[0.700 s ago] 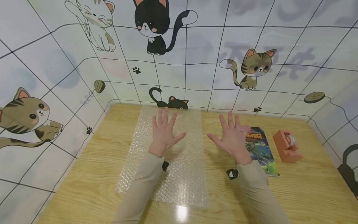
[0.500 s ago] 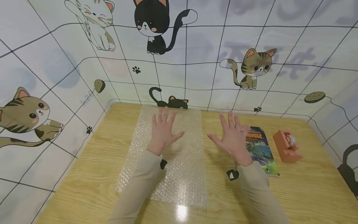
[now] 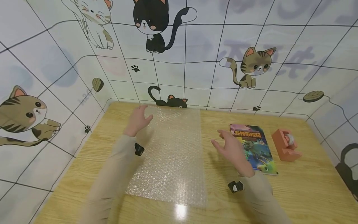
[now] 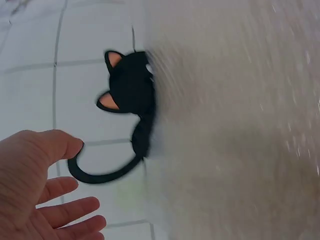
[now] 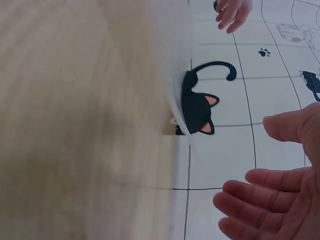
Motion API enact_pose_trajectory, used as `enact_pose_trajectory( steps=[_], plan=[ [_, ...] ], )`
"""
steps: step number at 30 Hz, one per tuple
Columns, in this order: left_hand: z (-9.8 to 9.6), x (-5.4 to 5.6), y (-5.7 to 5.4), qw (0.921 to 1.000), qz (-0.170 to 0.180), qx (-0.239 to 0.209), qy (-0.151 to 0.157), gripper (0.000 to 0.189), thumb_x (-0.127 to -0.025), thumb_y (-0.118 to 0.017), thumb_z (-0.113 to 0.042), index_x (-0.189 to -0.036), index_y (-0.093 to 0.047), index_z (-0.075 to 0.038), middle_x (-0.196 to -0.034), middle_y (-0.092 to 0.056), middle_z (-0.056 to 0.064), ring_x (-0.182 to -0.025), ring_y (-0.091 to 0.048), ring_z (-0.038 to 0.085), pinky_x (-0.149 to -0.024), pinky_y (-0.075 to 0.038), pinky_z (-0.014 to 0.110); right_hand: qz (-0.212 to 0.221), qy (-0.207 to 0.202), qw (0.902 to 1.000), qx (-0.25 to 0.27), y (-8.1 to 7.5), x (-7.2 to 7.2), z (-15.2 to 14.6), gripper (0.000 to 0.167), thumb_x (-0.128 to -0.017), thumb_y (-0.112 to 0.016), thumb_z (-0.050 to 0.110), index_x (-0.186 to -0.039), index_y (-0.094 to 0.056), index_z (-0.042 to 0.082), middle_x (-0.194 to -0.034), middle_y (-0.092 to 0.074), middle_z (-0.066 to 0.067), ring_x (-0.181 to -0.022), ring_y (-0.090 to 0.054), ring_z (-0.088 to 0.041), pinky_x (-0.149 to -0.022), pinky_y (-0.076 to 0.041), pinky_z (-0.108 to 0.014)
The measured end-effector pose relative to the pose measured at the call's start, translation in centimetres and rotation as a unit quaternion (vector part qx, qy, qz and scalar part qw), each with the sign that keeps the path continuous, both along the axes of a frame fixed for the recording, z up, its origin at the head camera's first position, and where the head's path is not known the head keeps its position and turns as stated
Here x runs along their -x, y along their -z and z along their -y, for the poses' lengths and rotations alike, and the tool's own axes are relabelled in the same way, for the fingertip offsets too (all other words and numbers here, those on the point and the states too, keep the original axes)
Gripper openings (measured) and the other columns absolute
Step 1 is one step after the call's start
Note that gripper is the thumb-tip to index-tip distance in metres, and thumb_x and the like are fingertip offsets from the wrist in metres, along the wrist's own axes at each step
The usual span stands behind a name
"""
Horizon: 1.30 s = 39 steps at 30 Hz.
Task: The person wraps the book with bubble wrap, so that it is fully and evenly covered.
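Bubble wrap (image 3: 173, 155) lies flat on the table (image 3: 307, 193) at the centre of the head view. My left hand (image 3: 137, 122) is at its upper left edge, empty, thumb spread from loosely bent fingers; I can't tell whether it touches. My right hand (image 3: 233, 151), right of centre, is empty too, fingers gently bent, overlapping the book's (image 3: 255, 146) left side. The tape dispenser (image 3: 285, 149) sits farther right.
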<state>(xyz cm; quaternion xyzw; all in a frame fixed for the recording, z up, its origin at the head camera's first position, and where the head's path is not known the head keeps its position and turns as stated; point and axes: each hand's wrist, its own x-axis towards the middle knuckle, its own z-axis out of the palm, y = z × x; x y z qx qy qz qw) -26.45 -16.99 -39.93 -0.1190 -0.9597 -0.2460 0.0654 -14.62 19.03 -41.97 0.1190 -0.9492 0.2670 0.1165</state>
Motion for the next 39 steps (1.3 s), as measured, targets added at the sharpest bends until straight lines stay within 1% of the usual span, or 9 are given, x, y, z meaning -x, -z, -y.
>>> enact_pose_trajectory(
  steps=[3,8,12,15,18,21,28,35,39],
  plan=[
    [1.8,1.1,0.8,0.9992,0.023,-0.029,-0.016,0.053,-0.090,-0.055,-0.017,-0.133,-0.041,0.011,-0.131,-0.046,0.029,-0.121,-0.043,0.042,-0.100,-0.037,0.051,0.027,-0.004,0.9993,0.025,0.7,-1.0,0.3,0.035,-0.089,-0.065,0.026,-0.111,-0.061,-0.001,-0.084,-0.064,-0.012,-0.070,-0.062,-0.024,-0.056,-0.050,-0.037],
    [4.0,2.4,2.3,0.9964,0.069,-0.041,-0.029,0.053,-0.090,-0.054,-0.016,-0.132,-0.040,0.013,-0.129,-0.047,0.032,-0.117,-0.046,0.044,-0.096,-0.039,0.053,0.054,-0.027,0.9966,0.056,1.9,-2.6,0.9,0.017,-0.088,-0.065,0.023,-0.086,-0.065,0.006,-0.061,-0.052,0.006,-0.050,-0.043,-0.007,-0.047,-0.039,-0.024],
    [5.0,3.0,3.2,0.9935,0.097,-0.054,-0.025,0.054,-0.090,-0.054,-0.015,-0.132,-0.039,0.015,-0.124,-0.049,0.034,-0.113,-0.048,0.045,-0.094,-0.041,0.053,0.099,-0.036,0.9918,0.073,2.6,-4.2,1.3,0.024,-0.088,-0.066,0.030,-0.071,-0.062,0.013,-0.054,-0.049,0.009,-0.046,-0.040,-0.004,-0.045,-0.037,-0.022],
    [5.6,3.3,3.8,0.9930,0.100,-0.060,-0.017,0.052,-0.089,-0.055,-0.014,-0.129,-0.041,0.016,-0.116,-0.053,0.033,-0.105,-0.051,0.043,-0.089,-0.043,0.052,0.152,-0.042,0.9837,0.087,3.0,-5.6,1.6,0.031,-0.087,-0.065,0.037,-0.065,-0.060,0.015,-0.051,-0.048,0.010,-0.044,-0.040,-0.004,-0.045,-0.038,-0.021],
    [6.0,3.6,4.1,0.9934,0.095,-0.063,-0.013,0.048,-0.088,-0.057,-0.011,-0.125,-0.045,0.017,-0.106,-0.056,0.030,-0.094,-0.054,0.039,-0.082,-0.046,0.049,0.199,-0.049,0.9734,0.101,3.3,-6.8,1.7,0.035,-0.087,-0.064,0.040,-0.064,-0.060,0.015,-0.051,-0.048,0.009,-0.045,-0.040,-0.003,-0.045,-0.036,-0.020],
    [6.2,3.8,4.3,0.9931,0.096,-0.067,-0.012,0.046,-0.085,-0.057,-0.007,-0.124,-0.047,0.016,-0.098,-0.059,0.028,-0.086,-0.055,0.036,-0.076,-0.047,0.046,0.225,-0.071,0.9648,0.116,3.5,-7.9,1.8,0.036,-0.088,-0.063,0.040,-0.063,-0.060,0.014,-0.050,-0.047,0.009,-0.044,-0.038,-0.002,-0.043,-0.034,-0.019],
    [6.4,4.0,4.4,0.9904,0.110,-0.082,-0.014,0.045,-0.082,-0.052,-0.001,-0.124,-0.048,0.016,-0.095,-0.059,0.024,-0.080,-0.054,0.030,-0.070,-0.045,0.038,0.271,-0.120,0.9435,0.148,3.7,-9.8,1.9,0.034,-0.090,-0.061,0.035,-0.064,-0.064,0.012,-0.051,-0.045,0.012,-0.045,-0.036,0.001,-0.042,-0.029,-0.016],
    [6.5,3.8,4.2,0.9896,0.114,-0.086,-0.018,0.043,-0.082,-0.053,-0.002,-0.121,-0.050,0.015,-0.098,-0.059,0.026,-0.082,-0.054,0.031,-0.070,-0.046,0.037,0.290,-0.144,0.9226,0.209,3.9,-10.2,2.0,0.026,-0.090,-0.062,0.021,-0.069,-0.065,0.006,-0.056,-0.053,0.008,-0.049,-0.043,0.001,-0.045,-0.038,-0.016],
    [6.8,3.6,4.0,0.9867,0.125,-0.104,-0.011,0.043,-0.083,-0.054,-0.004,-0.122,-0.050,0.015,-0.101,-0.059,0.028,-0.087,-0.056,0.034,-0.070,-0.047,0.035,0.314,-0.131,0.9094,0.239,4.2,-9.9,1.5,0.019,-0.091,-0.059,0.013,-0.077,-0.066,0.002,-0.060,-0.058,0.000,-0.052,-0.050,-0.003,-0.048,-0.043,-0.018]
  ],
)
